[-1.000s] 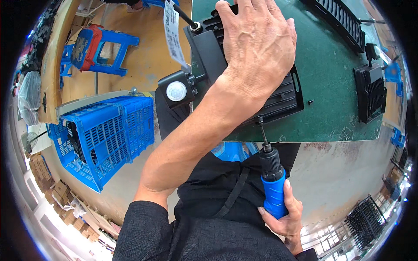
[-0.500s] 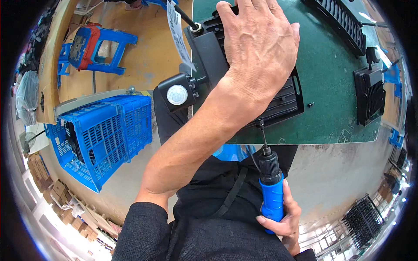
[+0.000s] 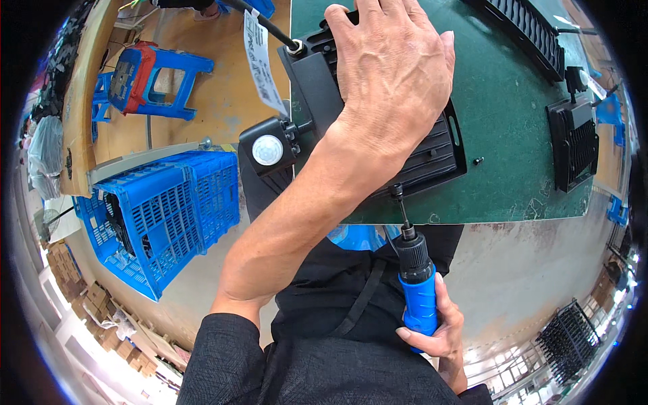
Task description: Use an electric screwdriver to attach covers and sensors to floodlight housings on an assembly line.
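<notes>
A black finned floodlight (image 3: 432, 158) lies at the near left edge of the green table. It carries a square motion sensor (image 3: 268, 148) with a white dome, a black cable (image 3: 273, 30) and a white printed tag (image 3: 258, 64). My left hand (image 3: 391, 74) grips the floodlight from above; its fingertips are partly cut off at the picture's top. Below, my right hand (image 3: 442, 327) is closed around a blue and black electric screwdriver (image 3: 420, 304). The screwdriver's bit points at the floodlight's near edge, close to my left wrist; whether it touches a screw is unclear.
On the green table (image 3: 503, 128) are a small black screw (image 3: 478, 161) and other black floodlights (image 3: 572, 145), (image 3: 523, 34). At left stand a blue plastic crate (image 3: 169, 209) and a blue and red stool (image 3: 158, 81). A wooden edge (image 3: 81, 101) rises beyond the crate.
The floodlight and my left hand have shifted slightly left. The screwdriver has moved a little up and left with my right hand. Both grips stay the same.
</notes>
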Available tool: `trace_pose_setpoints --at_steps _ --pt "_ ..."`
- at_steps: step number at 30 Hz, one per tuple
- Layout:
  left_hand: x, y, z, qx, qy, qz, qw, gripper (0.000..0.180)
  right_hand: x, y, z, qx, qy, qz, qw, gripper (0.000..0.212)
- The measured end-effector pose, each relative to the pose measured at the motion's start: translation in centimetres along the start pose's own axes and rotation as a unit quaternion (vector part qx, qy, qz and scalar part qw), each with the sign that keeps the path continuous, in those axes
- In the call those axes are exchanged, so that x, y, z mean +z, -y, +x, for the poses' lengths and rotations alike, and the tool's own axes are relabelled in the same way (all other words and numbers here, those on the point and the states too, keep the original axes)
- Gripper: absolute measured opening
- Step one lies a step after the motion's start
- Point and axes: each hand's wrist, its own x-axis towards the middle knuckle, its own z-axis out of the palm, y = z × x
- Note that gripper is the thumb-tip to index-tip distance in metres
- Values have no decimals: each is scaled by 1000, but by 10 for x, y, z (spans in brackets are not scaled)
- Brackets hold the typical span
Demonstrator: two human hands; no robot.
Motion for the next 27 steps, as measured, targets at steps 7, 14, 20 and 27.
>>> trace_pose_setpoints --at_steps 7,14,20,27 --pt "1 2 -1 4 4 16 1000 44 -10 5 0 46 19 57 997 108" --pt "-1 3 1 -3 24 5 1000 44 -4 9 -1 51 4 48 998 107" --pt "0 1 0 11 -5 -1 1000 45 -4 13 5 14 7 13 1000 106" --pt "12 9 -5 9 -14 -23 1000 43 0 19 -3 163 2 230 959 109"
